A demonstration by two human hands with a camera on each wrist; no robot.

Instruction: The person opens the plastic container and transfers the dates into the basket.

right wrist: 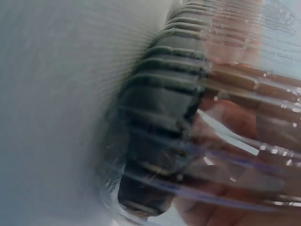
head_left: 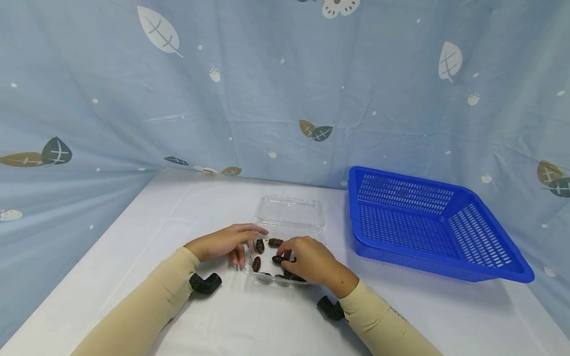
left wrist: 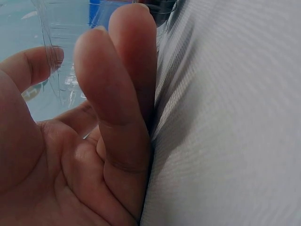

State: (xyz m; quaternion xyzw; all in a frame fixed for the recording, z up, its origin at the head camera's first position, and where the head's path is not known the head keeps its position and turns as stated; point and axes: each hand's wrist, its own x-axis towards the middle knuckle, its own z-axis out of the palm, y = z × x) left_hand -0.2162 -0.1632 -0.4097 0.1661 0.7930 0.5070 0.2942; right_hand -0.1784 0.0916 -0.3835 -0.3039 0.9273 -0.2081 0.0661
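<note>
At the near wall of the clear plastic clamshell container (head_left: 307, 231), a few dates (head_left: 282, 278) lie partly behind the rim, so the right hand (head_left: 310, 259) would do best to come and go from above. Its fingers reach down into the container, bent and close together about a date (head_left: 278, 259) near the middle; whether they pinch it I cannot tell. A light grip on both flanks should suit such a wrinkled, probably sticky fruit. The left hand (head_left: 226, 243), at the container's left wall, has its fingers loosely spread and grasps nothing, one finger extending over the rim; steady pressure there would likely stop the container sliding on the white surface (head_left: 249, 321). Behind the container its lid (head_left: 290, 212) lies folded back. Right of the container, apart from it, stands a blue slotted basket (head_left: 414, 263).
</note>
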